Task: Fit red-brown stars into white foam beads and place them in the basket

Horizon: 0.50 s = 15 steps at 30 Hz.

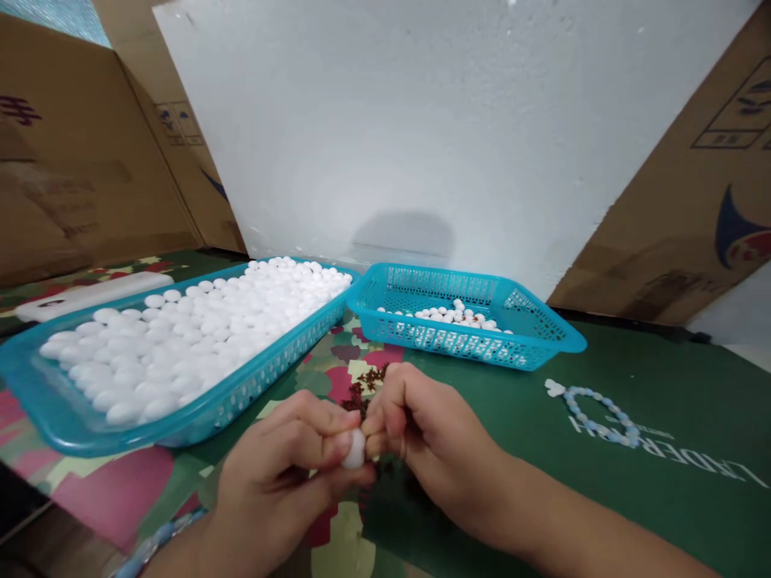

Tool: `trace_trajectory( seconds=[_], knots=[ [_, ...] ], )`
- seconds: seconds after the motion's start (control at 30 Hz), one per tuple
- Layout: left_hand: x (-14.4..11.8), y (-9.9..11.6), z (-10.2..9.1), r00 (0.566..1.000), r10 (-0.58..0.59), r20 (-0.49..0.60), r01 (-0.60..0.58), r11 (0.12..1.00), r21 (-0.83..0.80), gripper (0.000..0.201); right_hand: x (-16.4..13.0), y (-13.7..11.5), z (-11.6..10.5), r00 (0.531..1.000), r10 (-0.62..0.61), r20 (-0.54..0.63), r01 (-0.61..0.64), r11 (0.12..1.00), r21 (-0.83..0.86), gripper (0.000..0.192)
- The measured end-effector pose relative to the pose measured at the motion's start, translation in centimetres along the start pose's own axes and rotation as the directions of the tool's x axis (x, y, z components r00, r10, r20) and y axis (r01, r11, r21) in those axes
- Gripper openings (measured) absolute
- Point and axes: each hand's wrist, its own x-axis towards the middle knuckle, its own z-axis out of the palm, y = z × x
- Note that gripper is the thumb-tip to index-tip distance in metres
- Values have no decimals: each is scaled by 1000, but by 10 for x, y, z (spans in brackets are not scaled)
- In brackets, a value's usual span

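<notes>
A small white egg-shaped ball (354, 449) is pinched between the thumb and fingers of my left hand (283, 466). Against its right side, my right hand (439, 445) has its fingertips closed together; whatever they pinch, if anything, is hidden. Just beyond my fingers lies a pile of small reddish-brown, spiky pieces (361, 389), partly covered by my hands. A blue basket (241, 417) full of similar white balls (198, 337) stands to the left. Farther back, a second blue basket (458, 341) contains a smaller group of white balls (449, 315), some with brown spots.
A blue beaded bracelet (602, 433) with a white tag lies on the green surface (668, 385) at the right. Behind the baskets stands a white board (409, 128), flanked by cardboard boxes (78, 152). A flat white object (96, 295) lies behind the left basket.
</notes>
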Motion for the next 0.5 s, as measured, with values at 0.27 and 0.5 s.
trace_trajectory(
  seconds=[0.27,0.5],
  knots=[
    [5,5,-11,998,23,64,-6,965,-263,29,-2,-7,4,973,-165,-159,130,969,-210,16],
    [4,1,-16,988,-117,105,153,875,-460,19,-7,-11,8,962,-213,-168,149,933,-328,20]
  ],
)
